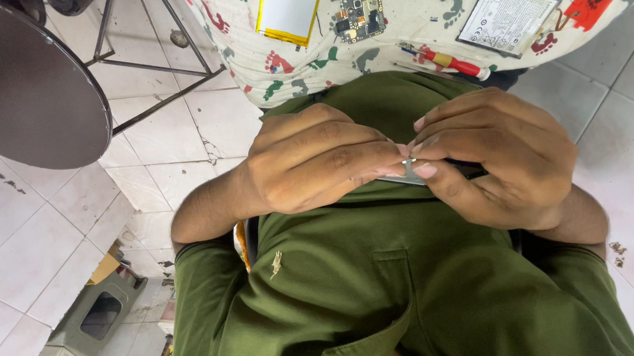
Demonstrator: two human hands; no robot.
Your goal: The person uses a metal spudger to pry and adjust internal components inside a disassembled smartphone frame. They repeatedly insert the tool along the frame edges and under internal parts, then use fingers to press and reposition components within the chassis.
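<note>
My left hand (316, 163) and my right hand (499, 159) meet in front of my green shirt (382, 284), fingertips pinched together on a small thin grey metal part (410, 174). The part is mostly hidden by my fingers; only a short flat strip shows between the thumbs. A dark edge of something flat sticks out under my right fingers. Both hands hover just below the near edge of the work table.
The table's cloth (397, 41), printed with coloured footprints, carries a white yellow-edged battery (288, 7), a circuit board (357, 10), a labelled battery (506, 16) and a red-and-yellow screwdriver (445, 60). A round dark stool (25, 86) stands left on the white tiled floor (35, 239).
</note>
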